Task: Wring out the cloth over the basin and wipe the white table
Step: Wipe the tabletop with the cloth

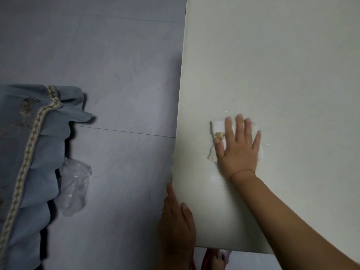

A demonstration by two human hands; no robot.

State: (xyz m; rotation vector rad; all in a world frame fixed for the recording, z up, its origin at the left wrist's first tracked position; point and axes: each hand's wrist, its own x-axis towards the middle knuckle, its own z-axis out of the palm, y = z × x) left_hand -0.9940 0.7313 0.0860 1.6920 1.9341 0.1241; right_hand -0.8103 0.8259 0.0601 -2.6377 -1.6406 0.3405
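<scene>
The white table (282, 65) fills the right half of the head view. My right hand (237, 147) lies flat on it with fingers spread, pressing down a white cloth (218, 126) that shows at the fingertips and along the hand's left side. Small wet spots glint on the table around the cloth. My left hand (175, 225) rests against the table's left edge near its front corner, thumb on the top, holding nothing. No basin is in view.
Grey tiled floor (116, 75) lies left of the table. A blue fabric with a patterned trim (29, 152) hangs at the far left, with a crumpled clear plastic bag (74, 184) beside it. Something red and white (214, 258) shows below the table's front edge.
</scene>
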